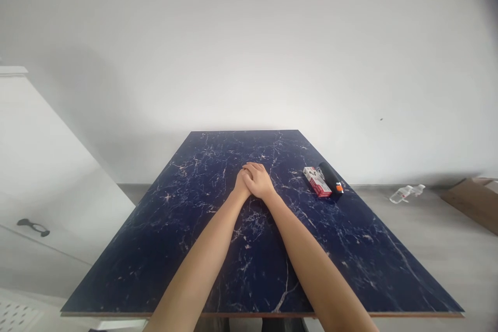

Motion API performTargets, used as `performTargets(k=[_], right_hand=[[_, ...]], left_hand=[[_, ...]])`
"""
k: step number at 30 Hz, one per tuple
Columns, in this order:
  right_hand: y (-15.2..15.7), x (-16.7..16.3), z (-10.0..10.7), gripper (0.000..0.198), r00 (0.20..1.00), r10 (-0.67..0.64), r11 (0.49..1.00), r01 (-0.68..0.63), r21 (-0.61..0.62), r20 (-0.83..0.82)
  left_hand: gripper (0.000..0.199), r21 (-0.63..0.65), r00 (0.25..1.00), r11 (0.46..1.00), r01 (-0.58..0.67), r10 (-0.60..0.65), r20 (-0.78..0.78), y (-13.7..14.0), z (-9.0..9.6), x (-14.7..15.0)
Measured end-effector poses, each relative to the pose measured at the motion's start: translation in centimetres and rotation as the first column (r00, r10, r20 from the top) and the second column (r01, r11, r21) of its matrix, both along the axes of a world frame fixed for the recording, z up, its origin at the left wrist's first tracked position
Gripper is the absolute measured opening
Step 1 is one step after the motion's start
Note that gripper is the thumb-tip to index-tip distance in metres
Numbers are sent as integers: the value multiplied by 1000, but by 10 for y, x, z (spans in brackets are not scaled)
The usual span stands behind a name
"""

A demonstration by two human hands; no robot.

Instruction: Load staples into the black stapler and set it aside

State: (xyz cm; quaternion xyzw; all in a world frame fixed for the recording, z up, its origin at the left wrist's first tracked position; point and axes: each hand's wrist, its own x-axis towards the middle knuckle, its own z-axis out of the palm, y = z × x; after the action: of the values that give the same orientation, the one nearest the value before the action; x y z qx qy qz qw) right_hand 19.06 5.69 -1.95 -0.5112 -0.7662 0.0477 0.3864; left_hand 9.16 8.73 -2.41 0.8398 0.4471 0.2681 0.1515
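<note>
Both of my hands rest together near the middle of a dark blue marbled tabletop (171,228). My right hand (259,179) lies over my left hand (241,181), its fingers folded around it. Most of the left hand's fingers are hidden under the right. Off to the right on the table lies a small red and white box (318,182), apart from my hands. Touching or close alongside it is a black cylindrical object (330,178) with an orange patch at its near end; its kind is unclear.
A white cabinet (46,166) with a dark handle (33,227) stands left of the table. Behind the table rises a pale wall (249,52). Clear plastic bottles (400,195) lie on the floor at right, near a cardboard box (469,201).
</note>
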Motion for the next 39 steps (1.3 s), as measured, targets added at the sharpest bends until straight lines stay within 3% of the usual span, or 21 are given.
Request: performTargets(k=[4, 10, 39], right_hand=[[6, 2, -4, 40, 990, -111, 992, 104, -70, -91], [11, 5, -7, 38, 985, -100, 984, 77, -163, -140], [11, 6, -10, 38, 984, -108, 980, 81, -184, -140]], left_hand=[[29, 60, 994, 996, -63, 68, -90, -1, -1, 1], [25, 88, 981, 992, -94, 108, -163, -1, -2, 0], [21, 75, 973, 994, -80, 94, -210, 0, -1, 2]])
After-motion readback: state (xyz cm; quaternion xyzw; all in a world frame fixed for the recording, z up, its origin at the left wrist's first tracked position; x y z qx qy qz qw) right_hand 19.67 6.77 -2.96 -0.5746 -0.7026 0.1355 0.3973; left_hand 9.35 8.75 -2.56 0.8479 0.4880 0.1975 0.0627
